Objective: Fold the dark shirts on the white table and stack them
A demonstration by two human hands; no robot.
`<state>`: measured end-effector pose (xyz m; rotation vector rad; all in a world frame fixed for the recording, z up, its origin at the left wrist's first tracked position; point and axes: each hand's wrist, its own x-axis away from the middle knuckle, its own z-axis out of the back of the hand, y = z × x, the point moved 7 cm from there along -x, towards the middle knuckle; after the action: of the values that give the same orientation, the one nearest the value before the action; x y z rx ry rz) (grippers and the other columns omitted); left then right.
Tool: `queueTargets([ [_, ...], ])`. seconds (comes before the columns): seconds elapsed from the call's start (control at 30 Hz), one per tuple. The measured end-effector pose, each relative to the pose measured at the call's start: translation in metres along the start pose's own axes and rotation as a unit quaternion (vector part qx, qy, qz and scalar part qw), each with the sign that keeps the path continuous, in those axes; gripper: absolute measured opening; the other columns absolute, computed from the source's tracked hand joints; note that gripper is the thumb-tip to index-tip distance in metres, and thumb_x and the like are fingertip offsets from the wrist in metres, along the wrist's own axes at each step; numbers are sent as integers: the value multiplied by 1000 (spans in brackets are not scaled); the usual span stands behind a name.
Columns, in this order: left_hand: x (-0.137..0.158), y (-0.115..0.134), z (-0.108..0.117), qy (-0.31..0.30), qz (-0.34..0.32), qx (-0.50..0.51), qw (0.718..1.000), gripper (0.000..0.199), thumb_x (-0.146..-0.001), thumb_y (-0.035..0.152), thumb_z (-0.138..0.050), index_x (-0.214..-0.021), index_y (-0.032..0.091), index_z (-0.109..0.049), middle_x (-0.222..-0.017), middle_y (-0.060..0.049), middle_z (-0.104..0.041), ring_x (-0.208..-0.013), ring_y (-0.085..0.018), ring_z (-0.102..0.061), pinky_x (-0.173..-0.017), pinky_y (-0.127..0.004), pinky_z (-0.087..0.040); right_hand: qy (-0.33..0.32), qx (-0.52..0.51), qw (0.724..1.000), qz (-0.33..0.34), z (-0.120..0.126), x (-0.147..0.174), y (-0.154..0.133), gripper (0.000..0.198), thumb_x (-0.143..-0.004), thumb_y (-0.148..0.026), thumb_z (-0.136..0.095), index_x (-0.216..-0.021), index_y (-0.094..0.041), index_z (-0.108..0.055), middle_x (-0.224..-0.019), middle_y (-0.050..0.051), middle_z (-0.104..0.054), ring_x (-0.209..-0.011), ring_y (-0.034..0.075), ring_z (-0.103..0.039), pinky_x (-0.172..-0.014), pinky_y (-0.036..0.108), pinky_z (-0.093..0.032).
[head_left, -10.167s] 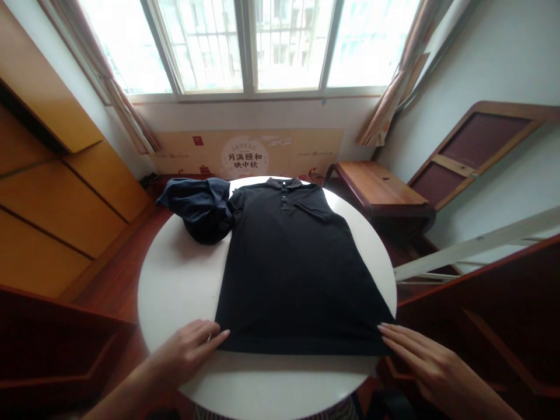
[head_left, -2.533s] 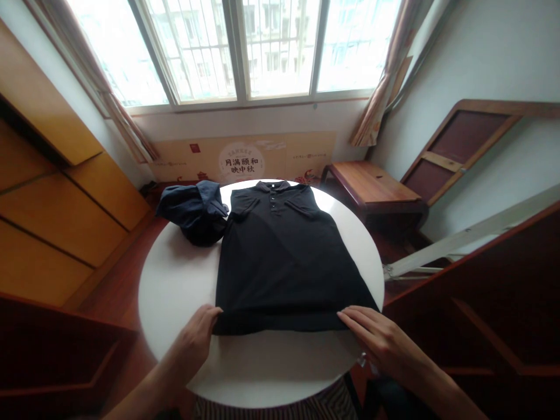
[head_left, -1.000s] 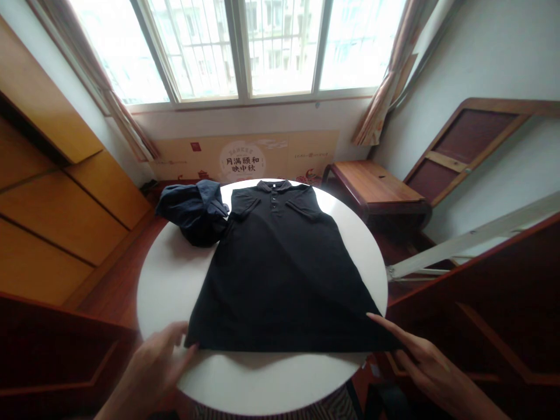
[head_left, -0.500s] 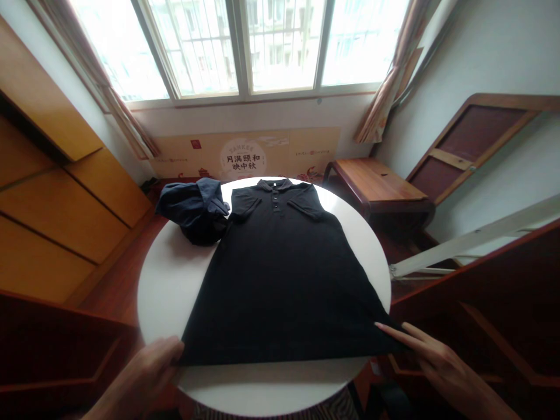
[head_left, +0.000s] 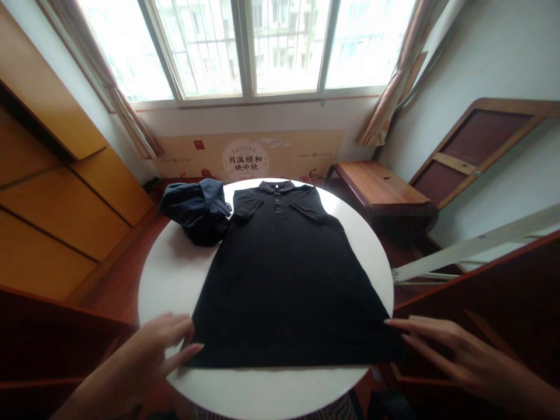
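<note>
A black short-sleeved polo shirt (head_left: 284,280) lies spread out on a round white table (head_left: 164,280), its collar at the far edge and its hem towards me. At the hem's left corner is my left hand (head_left: 164,344), open, thumb and fingers apart, the thumb tip over the cloth. My right hand (head_left: 450,350) is at the right side of the hem, open with fingers spread, fingertips touching the shirt's edge. That lower right corner reaches past the table's rim. Dark blue crumpled cloth (head_left: 195,207) sits on the table left of the shirt's sleeve.
A wooden stool or small table (head_left: 380,181) stands at the far right, near a leaning framed panel (head_left: 476,146). Yellow-brown cabinets (head_left: 56,216) line the left. Behind the table are a printed board (head_left: 284,154) and windows (head_left: 284,46). Dark red furniture (head_left: 507,303) flanks the near right.
My left hand has loosened from the hem corner, its thumb now apart from the fingers over the cloth. My right hand has shifted slightly outward and up along the shirt's side edge.
</note>
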<state>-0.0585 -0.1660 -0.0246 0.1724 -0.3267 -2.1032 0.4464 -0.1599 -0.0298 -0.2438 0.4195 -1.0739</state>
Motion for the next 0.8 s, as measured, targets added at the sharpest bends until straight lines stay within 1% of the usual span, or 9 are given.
queueTargets([
  [0.07, -36, 8, 11, 40, -43, -15, 998, 26, -97, 34, -51, -78, 19, -61, -75, -2, -61, -69, -15, -57, -68, -25, -45, -54, -10, 998, 35, -7, -45, -21, 31, -97, -33, -51, -120, -27, -70, -100, 6, -74, -87, 20, -72, -79, 31, -60],
  [0.17, -104, 19, 13, 77, -100, 3, 992, 29, -102, 29, -40, -92, 18, -65, -92, -7, -66, -86, -17, -62, -84, -30, -48, -54, -6, 994, 97, -26, -129, -61, 31, -98, -27, -47, -120, -21, -68, -99, 7, -71, -82, 18, -70, -79, 31, -58],
  [0.23, -146, 24, 3, 75, -122, 21, 989, 30, -103, 29, -38, -112, 17, -64, -119, -11, -65, -112, -20, -60, -100, -35, -45, -54, -14, 988, 143, -47, -182, -84, 31, -99, -27, -48, -123, -19, -67, -110, 9, -70, -94, 19, -69, -88, 31, -55],
  [0.3, -179, 22, -16, 57, -112, 16, 992, 39, -103, 34, -38, -133, 16, -54, -142, -13, -53, -135, -24, -46, -112, -41, -36, -50, 11, 984, 170, -71, -223, -96, 32, -99, -29, -48, -121, -17, -68, -121, 11, -68, -110, 20, -65, -99, 32, -50],
  [0.37, -195, 15, -37, 27, -82, 0, 996, 50, -103, 41, -37, -146, 16, -42, -154, -14, -40, -145, -28, -31, -116, -49, -29, -61, 52, 982, 173, -96, -249, -97, 46, -104, -37, -32, -122, -13, -67, -127, 12, -66, -120, 21, -60, -105, 37, -43],
  [0.47, -191, 1, -60, 8, -48, -36, 998, 62, -101, 51, -36, -154, 19, -30, -160, -13, -28, -149, -29, -22, -118, -55, -20, -80, 82, 981, 156, -123, -257, -86, 56, -105, -44, -21, -133, -16, -60, -139, 12, -59, -132, 24, -50, -110, 49, -33],
  [0.57, -165, -9, -67, 17, -38, -68, 997, 65, -101, 55, -34, -156, 23, -23, -162, -9, -23, -150, -26, -19, -120, -52, -15, -102, 94, 984, 112, -138, -240, -70, 54, -99, -54, -40, -146, -29, -47, -156, 8, -39, -145, 29, -31, -118, 55, -19],
  [0.67, -134, -16, -68, 23, -21, -90, 995, 66, -101, 55, -34, -158, 25, -18, -163, -7, -19, -150, -26, -17, -120, -50, -17, -128, 94, 983, 89, -140, -212, -64, 64, -98, -61, -36, -154, -31, -32, -162, 6, -22, -150, 31, -16, -119, 58, -12],
  [0.8, -95, -14, -67, 28, -11, -106, 994, 69, -100, 53, -37, -158, 27, -10, -164, -6, -15, -150, -28, -18, -119, -51, -21, -136, 72, 983, 99, -132, -174, -69, 66, -98, -61, -35, -156, -31, -25, -163, 5, -17, -150, 31, -14, -119, 58, -14],
])
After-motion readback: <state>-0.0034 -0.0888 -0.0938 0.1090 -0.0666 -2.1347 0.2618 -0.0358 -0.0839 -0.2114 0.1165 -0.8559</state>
